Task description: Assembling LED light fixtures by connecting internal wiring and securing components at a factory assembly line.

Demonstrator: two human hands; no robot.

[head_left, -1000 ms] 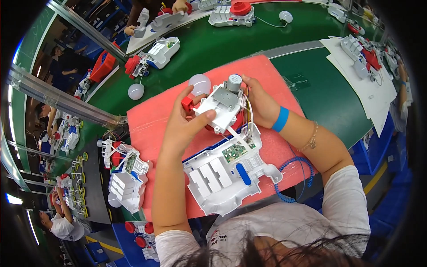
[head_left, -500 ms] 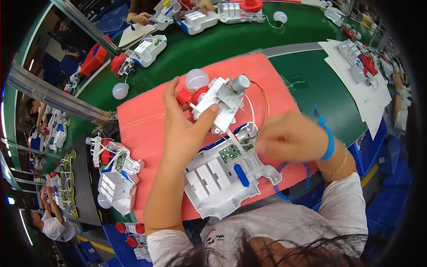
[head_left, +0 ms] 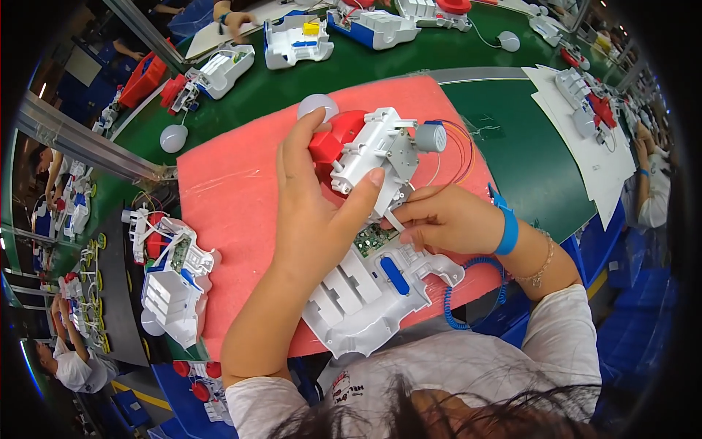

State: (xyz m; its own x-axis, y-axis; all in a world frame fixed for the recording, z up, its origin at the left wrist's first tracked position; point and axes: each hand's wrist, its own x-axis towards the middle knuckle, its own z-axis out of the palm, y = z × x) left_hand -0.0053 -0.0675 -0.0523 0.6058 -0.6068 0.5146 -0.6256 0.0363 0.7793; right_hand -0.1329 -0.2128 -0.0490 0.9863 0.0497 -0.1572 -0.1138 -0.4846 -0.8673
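My left hand (head_left: pixel 311 216) grips a white motor unit (head_left: pixel 369 157), thumb across its near side. A grey cylindrical motor (head_left: pixel 431 137) sticks out at its right, and a red part (head_left: pixel 340 137) sits on its left. Below lies a white plastic housing half (head_left: pixel 358 322), open side up, with a green circuit board (head_left: pixel 373 240) and a blue oval piece (head_left: pixel 395 276). My right hand (head_left: pixel 461 219) is closed on a white flat strip (head_left: pixel 395 219) between unit and board; its fingertips partly hide it. Thin coloured wires (head_left: pixel 468 143) loop from the motor behind that hand.
A pink foam mat (head_left: pixel 234 197) lies under the work, with a white ball (head_left: pixel 319 104) at its far edge. Another housing assembly (head_left: pixel 175 282) stands left. Several assemblies line the green belt (head_left: pixel 292 88); a co-worker's hand (head_left: pixel 235 22) is there. A blue coiled cord (head_left: pixel 453 307) hangs near my right wrist strap.
My right hand has come in leftward from a blurred position and closed on the white strip. The motor unit has tilted and shifted slightly right. On the belt, a co-worker's hand has released a white housing.
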